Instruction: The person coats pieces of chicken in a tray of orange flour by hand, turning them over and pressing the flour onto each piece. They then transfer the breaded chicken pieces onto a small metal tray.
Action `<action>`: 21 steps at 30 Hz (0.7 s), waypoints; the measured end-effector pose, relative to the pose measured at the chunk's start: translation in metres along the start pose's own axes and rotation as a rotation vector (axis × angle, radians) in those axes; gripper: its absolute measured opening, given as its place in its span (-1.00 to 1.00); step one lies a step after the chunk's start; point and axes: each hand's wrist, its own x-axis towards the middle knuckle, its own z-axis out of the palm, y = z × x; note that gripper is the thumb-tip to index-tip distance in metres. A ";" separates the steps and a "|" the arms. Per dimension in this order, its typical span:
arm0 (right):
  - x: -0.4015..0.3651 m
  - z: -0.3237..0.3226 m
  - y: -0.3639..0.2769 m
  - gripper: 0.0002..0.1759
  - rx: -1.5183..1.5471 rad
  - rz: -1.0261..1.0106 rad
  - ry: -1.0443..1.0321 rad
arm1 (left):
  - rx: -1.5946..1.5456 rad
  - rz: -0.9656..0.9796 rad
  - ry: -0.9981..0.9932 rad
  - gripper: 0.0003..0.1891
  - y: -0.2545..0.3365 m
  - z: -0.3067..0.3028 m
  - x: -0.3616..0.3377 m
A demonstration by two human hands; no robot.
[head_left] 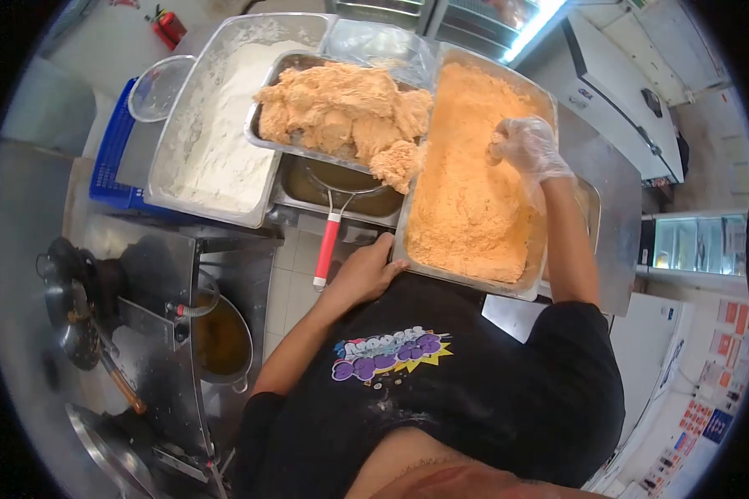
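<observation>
A deep metal tray (534, 291) full of orange breading crumbs (466, 175) lies in front of me. My right hand (528, 150), in a clear plastic glove, is over its right half with fingers curled together at the crumbs; what they pinch is hidden. Bare, my left hand (368, 270) grips the tray's near left corner, its fingers partly out of sight. To the left, a smaller metal pan (262, 140) is heaped with orange-coated pieces (333, 104). One coated lump (397, 165) hangs over the pan's edge, close to the crumb tray.
A tray of white flour (233, 150) stands left, beside a blue crate (108, 175) and a clear round container (160, 87). A strainer with a red handle (328, 248) rests over a pan of liquid (295, 179). Lower left are a pot of oil (222, 337) and woks (79, 324).
</observation>
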 end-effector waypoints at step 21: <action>0.014 0.016 -0.138 -0.56 0.274 -0.440 0.275 | 0.036 0.042 0.137 -0.60 -0.006 0.015 -0.006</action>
